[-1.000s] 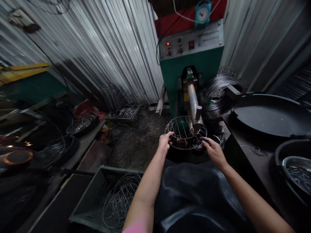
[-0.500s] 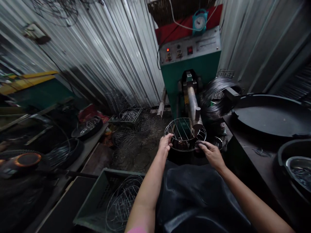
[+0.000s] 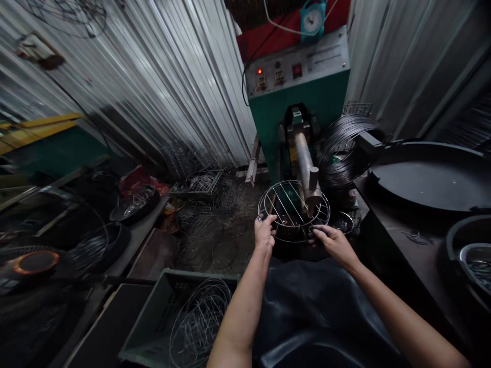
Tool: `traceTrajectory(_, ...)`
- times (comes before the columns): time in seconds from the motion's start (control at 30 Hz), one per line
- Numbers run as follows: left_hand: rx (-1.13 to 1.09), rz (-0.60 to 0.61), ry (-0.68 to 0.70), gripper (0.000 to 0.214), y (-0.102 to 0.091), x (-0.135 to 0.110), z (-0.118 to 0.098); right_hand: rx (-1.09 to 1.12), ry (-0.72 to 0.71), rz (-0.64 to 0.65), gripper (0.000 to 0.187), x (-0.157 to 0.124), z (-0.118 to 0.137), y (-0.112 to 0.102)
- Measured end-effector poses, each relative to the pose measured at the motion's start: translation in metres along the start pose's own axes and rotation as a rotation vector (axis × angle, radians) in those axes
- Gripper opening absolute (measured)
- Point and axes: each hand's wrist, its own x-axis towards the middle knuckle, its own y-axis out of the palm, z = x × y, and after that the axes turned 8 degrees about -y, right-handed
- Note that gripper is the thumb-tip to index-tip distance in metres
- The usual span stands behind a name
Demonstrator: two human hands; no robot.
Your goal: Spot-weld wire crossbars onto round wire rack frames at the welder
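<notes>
A round wire rack (image 3: 286,204) with parallel cross bars and a second ring below hangs in front of the green spot welder (image 3: 263,122). My left hand (image 3: 265,232) is closed on its near left rim, thumb on top. At the near right, my right hand (image 3: 333,243) pinches the rim, with darkened fingertips; whether a small piece is also between them I cannot tell. The welder's thick metal arm (image 3: 305,158) reaches over the rack's right side, its tip close to the wires. Exact contact there is unclear.
A green crate (image 3: 143,319) with wire rings stands at lower left. Wire coils (image 3: 345,145) hang right of the welder. A large black tray (image 3: 425,176) and a tub (image 3: 456,245) with a metal bowl lie on the right bench. More wire parts (image 3: 207,214) cover the floor.
The rack has turned or shifted slightly, and its cross bars now slant differently. My left hand's grip has changed a little on the rim. The whole view has shifted slightly.
</notes>
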Motion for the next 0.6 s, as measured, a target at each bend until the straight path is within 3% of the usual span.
traceTrajectory(0.6, 0.045, -0.018, 0.001, 0.049, 0.010, 0.006, -0.004, -0.174, -0.137, 0.039, 0.039, 0.008, -0.002, -0.008)
